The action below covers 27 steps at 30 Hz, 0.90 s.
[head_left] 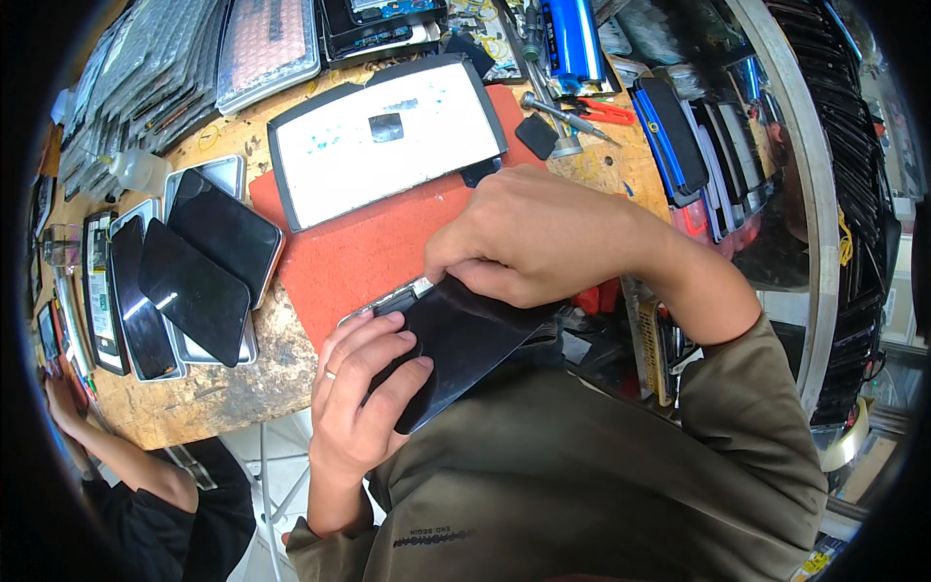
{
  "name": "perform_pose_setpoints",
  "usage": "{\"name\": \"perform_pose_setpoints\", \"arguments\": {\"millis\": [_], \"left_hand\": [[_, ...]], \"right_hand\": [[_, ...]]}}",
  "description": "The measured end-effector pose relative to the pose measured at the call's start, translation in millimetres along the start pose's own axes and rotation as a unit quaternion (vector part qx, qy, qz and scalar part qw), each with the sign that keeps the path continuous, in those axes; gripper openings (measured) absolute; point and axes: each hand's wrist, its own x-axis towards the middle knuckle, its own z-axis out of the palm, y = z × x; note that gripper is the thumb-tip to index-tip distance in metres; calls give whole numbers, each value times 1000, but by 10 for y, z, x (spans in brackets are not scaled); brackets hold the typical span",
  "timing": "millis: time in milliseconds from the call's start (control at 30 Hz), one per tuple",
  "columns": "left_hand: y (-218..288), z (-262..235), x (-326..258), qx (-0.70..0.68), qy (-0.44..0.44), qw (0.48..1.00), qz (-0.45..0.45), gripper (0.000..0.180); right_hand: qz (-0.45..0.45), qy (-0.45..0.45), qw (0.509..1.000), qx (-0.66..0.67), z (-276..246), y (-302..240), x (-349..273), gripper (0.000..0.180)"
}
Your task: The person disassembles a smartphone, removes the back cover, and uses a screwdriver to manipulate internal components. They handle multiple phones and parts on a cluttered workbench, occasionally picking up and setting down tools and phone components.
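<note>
My left hand (361, 388) grips a dark, glossy phone (456, 344) from below, fingers curled over its screen, a ring on one finger. Over the phone's upper end, my right hand (529, 238) presses down with bent fingers at the edge where a silvery frame shows. The phone lies at the near edge of a red mat (359, 247) on a worn wooden bench (233, 388).
A white pad in a dark frame (383, 136) lies behind the mat. Several black phones (194, 272) are stacked at the left. A screwdriver (562, 116), red-handled cutters (601, 112) and a blue canister (572, 39) are at the back. Another person's arm (116, 446) reaches in at lower left.
</note>
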Motion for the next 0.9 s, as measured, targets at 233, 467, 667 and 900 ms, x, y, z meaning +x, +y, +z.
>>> {"name": "perform_pose_setpoints", "arguments": {"millis": [233, 467, 667, 900], "left_hand": [[4, -16, 32, -1, -14, 1000, 1, 29], [23, -25, 45, -11, -16, 1000, -17, 26], [43, -73, 59, 1, -33, 999, -26, 25], [20, -49, 72, -26, -16, 999, -42, 29]], "right_hand": [[-21, 64, 997, 24, -116, 69, -5, 12], [71, 263, 926, 259, -554, 112, -65, 15], [21, 362, 909, 204, -375, 296, -29, 18], [-8, 410, 895, 175, -275, 363, 100, 16]]}}
